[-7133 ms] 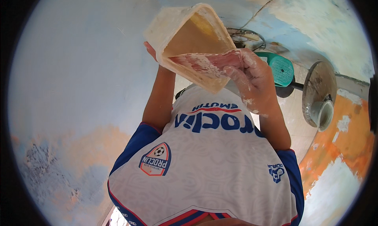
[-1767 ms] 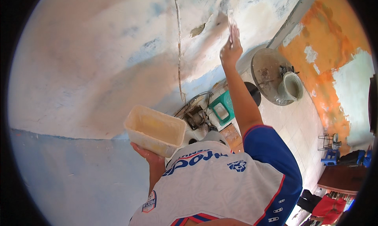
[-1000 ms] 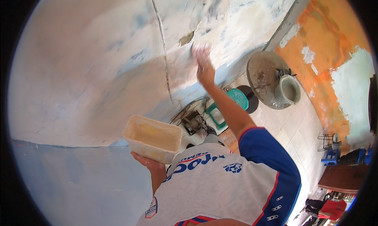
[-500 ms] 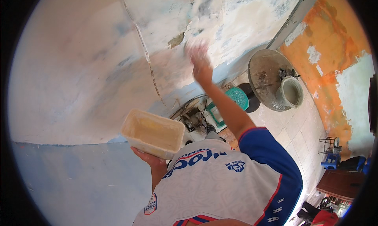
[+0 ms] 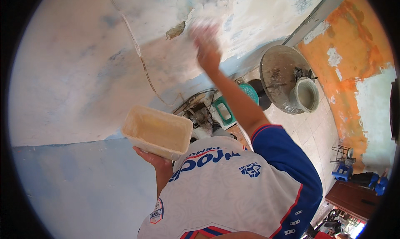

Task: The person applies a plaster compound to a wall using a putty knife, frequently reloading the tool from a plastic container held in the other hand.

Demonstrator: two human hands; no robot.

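While left hand (image 5: 153, 157) grasps tub (image 5: 152, 146) above it, likely light, stiff, base best hold; right hand (image 5: 205, 35) blurred, grip unclear.

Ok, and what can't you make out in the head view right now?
In the head view:
- Right hand: motion blur hides its fingers and anything in its grip.
- Left hand: the tub hides part of its grip.
- Dark clutter at lower right: too small to identify, and partly cut off by the lens rim.
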